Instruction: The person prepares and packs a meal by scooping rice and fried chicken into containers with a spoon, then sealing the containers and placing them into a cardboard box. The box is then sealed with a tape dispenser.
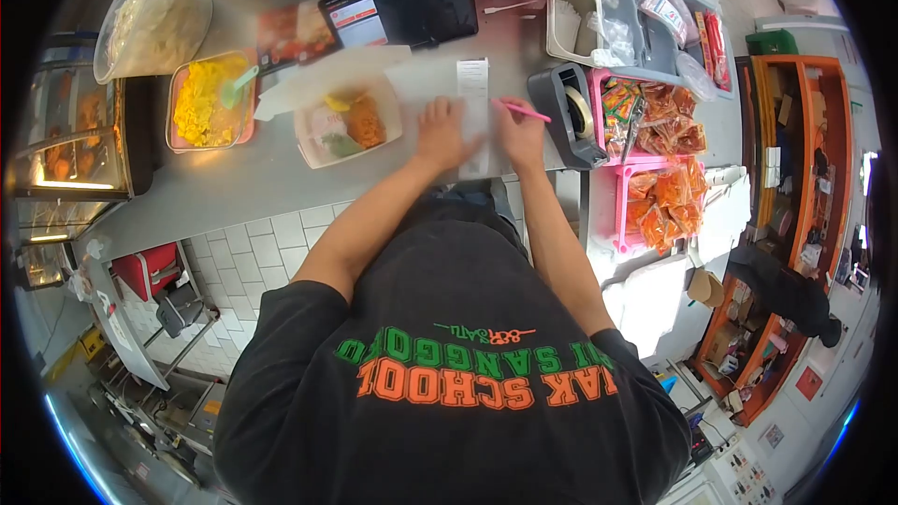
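Head view: the left hand (440, 136) was spread open, the right hand (520, 138) gripped a pink pen (527, 110); bumping the food box (316, 151) at the left's nine o'clock risked spilling.

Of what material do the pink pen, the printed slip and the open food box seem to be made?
Pen: likely smooth plastic, given its even bright pink.
Slip: apparently thin matt paper, flat with faint print.
Food box: seemingly pale card, given its straight, flat walls; coating unclear.
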Tool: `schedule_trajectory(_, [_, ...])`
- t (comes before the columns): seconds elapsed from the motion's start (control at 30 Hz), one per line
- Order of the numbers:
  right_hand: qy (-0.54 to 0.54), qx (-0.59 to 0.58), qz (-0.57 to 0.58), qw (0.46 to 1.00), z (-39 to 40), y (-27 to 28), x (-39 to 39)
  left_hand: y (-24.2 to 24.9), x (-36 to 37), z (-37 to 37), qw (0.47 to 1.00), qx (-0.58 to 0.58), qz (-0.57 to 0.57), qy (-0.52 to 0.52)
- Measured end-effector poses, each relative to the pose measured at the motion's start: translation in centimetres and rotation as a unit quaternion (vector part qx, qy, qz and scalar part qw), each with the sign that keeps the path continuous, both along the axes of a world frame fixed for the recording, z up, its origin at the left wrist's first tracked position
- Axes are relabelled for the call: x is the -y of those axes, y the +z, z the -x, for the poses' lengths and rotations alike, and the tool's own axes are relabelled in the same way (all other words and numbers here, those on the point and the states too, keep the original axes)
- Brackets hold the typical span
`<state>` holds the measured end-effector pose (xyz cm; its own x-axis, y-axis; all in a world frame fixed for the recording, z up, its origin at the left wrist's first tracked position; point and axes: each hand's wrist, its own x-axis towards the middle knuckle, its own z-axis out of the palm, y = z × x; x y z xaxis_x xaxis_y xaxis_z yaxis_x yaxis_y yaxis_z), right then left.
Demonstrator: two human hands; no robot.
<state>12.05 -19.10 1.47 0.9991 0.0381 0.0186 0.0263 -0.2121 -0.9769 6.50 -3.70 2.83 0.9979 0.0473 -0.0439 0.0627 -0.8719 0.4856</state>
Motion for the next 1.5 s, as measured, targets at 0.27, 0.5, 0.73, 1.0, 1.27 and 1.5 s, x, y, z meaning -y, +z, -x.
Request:
schedule_trajectory(0.27, [0.001,-0.016,0.054,0.998,-0.1,-3.4,-2.0,-0.3,-0.7,-0.6,0.999,-0.028,0.033,0.018])
schedule_trajectory(0.5, [0.093,0.092,0.199,0.971,0.5,-1.7,-2.5,-0.1,-0.7,-0.7,0.998,-0.068,0.017,0.005])
schedule_trajectory(0.73, [0.107,0.091,0.157,0.978,0.5,-2.8,-2.1,0.4,-0.9,-0.4,0.998,-0.059,0.022,0.0])
schedule_trajectory(1.0, [0.051,-0.019,0.119,0.991,0.8,-2.4,-1.3,0.5,-1.2,-0.2,0.998,-0.048,0.033,-0.015])
schedule_trajectory(1.27, [0.046,-0.054,0.11,0.991,-0.2,-1.8,0.6,0.2,-1.3,-0.3,0.998,-0.044,0.03,-0.025])
schedule_trajectory(1.5, [0.158,-0.059,0.124,0.978,1.5,0.5,1.3,-0.8,-0.9,0.0,1.0,-0.022,0.01,0.004])
